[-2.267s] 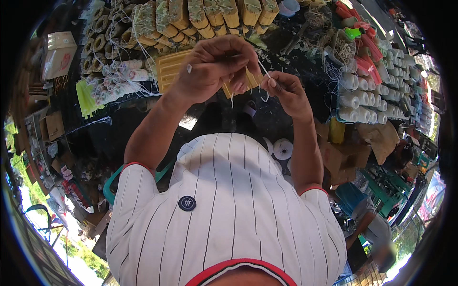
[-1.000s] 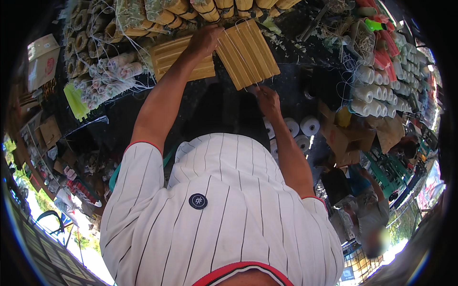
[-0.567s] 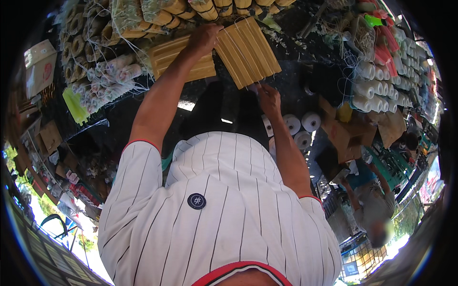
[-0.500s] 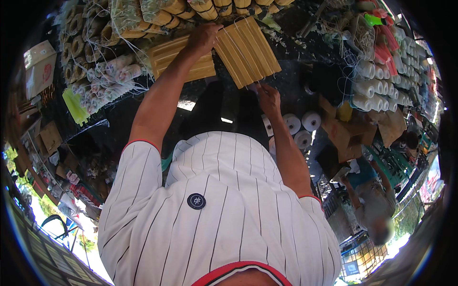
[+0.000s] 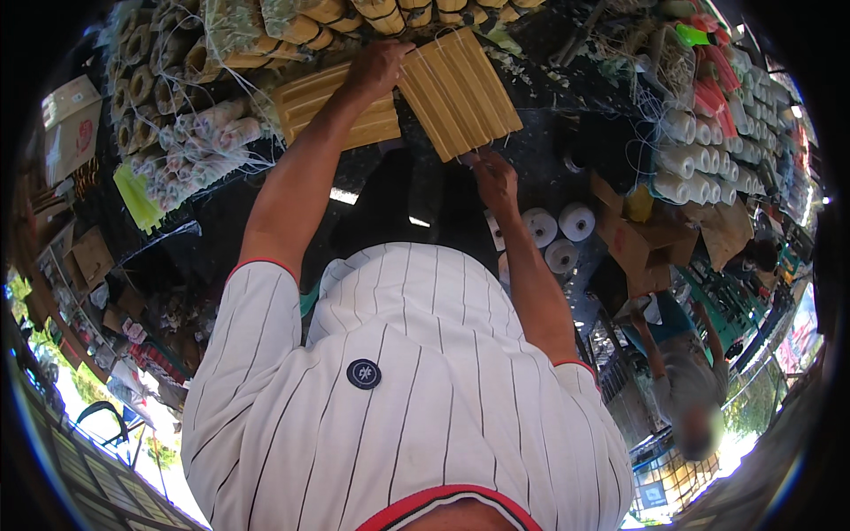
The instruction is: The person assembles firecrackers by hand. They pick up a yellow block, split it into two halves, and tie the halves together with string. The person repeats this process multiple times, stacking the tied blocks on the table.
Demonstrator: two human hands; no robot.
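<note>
Golden-brown, ridged rectangular panel point(image 5: 460, 93) with a pale cord along it slanted across the front edge of the black, flake-strewn desk point(image 5: 553, 93). The left hand point(image 5: 376, 69) was at its upper left corner, fingers curled; the right hand point(image 5: 498, 180) was at its lower edge, fingers bent. Whether either pinched panel or cord, I could not tell. Another golden-brown ridged panel point(image 5: 305, 99) lay just left, partly behind the left forearm, with dark-banded golden-brown bundles point(image 5: 381, 15) beyond both.

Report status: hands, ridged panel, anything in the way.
Left hand at upper-left edge of ridged panel. Right hand at its lower edge. Left forearm partly covers second panel.
</note>
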